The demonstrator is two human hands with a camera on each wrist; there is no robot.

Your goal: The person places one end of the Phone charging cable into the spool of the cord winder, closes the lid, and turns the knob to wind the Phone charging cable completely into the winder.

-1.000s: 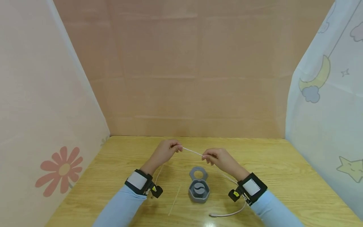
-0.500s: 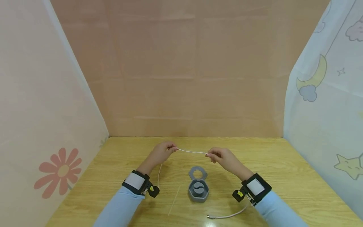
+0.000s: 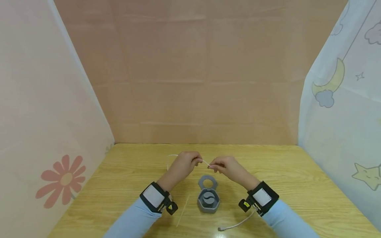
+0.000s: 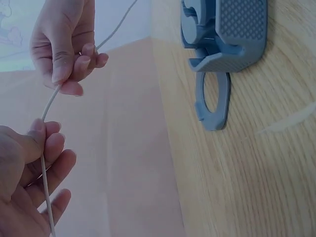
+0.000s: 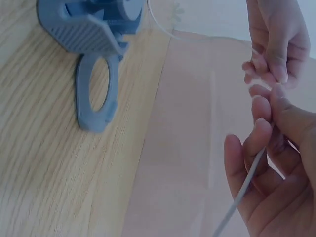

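A: Left hand (image 3: 184,165) — gripping anything?

B: Yes. Grip closed on the thin white cable (image 3: 205,162), pinched between thumb and fingers (image 4: 47,148); seen also from the right wrist (image 5: 276,39), curled round the same cable (image 5: 247,185).

A: And the right hand (image 3: 225,167)?

B: Likewise pinching the cable, close beside the left, with only a short taut stretch showing between the two. From the left wrist view, right hand (image 4: 66,42) above, cable (image 4: 49,103) running down from its fingertips into the left grip.

A: Where was the cable otherwise?

B: Held up above the bench (image 3: 297,185), not lying on it at the hands. Looped out behind the left hand toward the far edge. Trailed from the right hand past the wrist strap, down to the bench, ending in a small plug (image 3: 220,228) near the front edge.

A: Anything beneath the hands?

B: A grey cable winder (image 3: 208,195) on the bench, just nearer the person than the hands, between the two wrists: hexagonal body with a ring-shaped tab pointing toward the hands. Same piece in the wrist views (image 4: 222,44) (image 5: 94,44), apart from both hands. Touching the cable? Could not tell.

A: Anything else nearby?

B: A thin pale strip (image 3: 183,210) lying on the bench left of the winder.
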